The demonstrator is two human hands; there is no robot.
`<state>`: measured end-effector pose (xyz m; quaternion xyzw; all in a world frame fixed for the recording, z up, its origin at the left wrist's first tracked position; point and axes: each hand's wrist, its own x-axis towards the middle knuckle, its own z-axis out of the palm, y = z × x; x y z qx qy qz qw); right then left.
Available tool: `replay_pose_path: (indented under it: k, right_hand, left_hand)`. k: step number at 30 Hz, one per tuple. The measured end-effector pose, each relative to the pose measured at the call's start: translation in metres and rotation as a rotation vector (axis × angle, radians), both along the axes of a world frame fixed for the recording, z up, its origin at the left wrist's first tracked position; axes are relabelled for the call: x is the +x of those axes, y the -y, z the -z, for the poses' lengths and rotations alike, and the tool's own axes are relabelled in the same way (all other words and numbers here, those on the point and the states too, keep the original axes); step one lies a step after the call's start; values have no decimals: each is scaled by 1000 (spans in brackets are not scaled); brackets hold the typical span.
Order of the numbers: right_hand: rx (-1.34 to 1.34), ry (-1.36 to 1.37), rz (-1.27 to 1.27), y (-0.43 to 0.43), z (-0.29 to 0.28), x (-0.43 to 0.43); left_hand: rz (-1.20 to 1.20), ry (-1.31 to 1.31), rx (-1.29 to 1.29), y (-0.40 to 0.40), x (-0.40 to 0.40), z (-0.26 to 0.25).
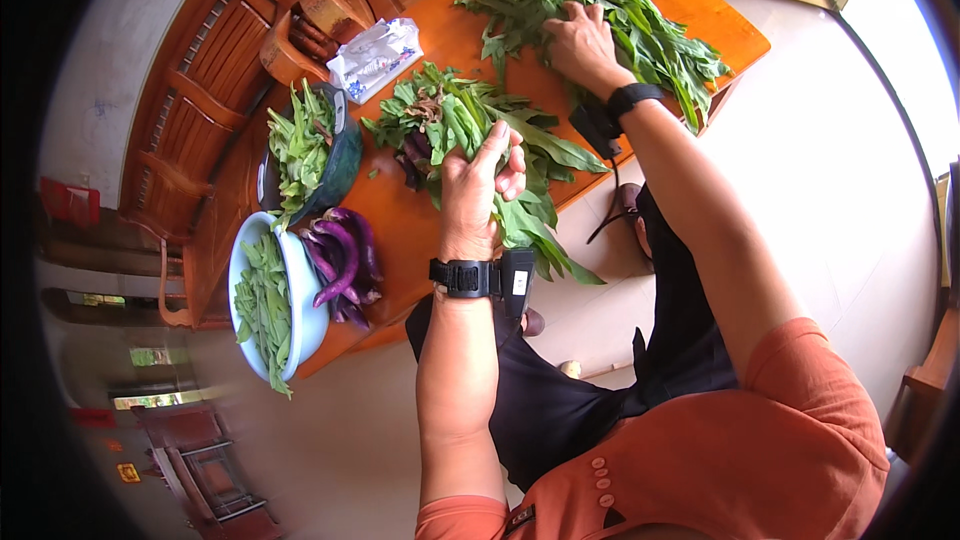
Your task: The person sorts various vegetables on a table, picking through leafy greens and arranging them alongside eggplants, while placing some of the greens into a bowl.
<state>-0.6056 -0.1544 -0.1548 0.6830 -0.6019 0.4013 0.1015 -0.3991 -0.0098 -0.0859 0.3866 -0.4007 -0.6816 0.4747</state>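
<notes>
My left hand (474,184) is closed around a bunch of leafy greens (532,221), thumb on top, with long leaves hanging out past the table's front edge. More greens (450,109), some with wilted brown leaves, lie just beyond it, and dark purplish pieces (415,154) show beneath them. My right hand (585,45) rests on a large pile of leafy greens (645,30) at the far right of the table. Its fingertips dip among the leaves, so their grip is hidden. Each wrist wears a black strap with a small device.
The wooden table (409,240) also bears purple eggplants (345,255), a light blue basin (307,307) of leaves, a dark basin (345,154) of greens and a tissue pack (375,60). A wooden bench (202,90) stands behind. A black cable (606,219) hangs below my right wrist.
</notes>
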Motion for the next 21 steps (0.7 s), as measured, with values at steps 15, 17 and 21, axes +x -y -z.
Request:
replay_pose_path:
  k: [15,17,21]
  right_hand:
    - [-253,384,-77,-16,-45,-26]
    - [-143,757,-149,-30,-60,-24]
    - [55,661,21,-20,-46,-50]
  left_hand:
    - [-16,49,18,6,4,9]
    - [-43,47,13,6,8,12]
    - [-101,89,9,9,11,20]
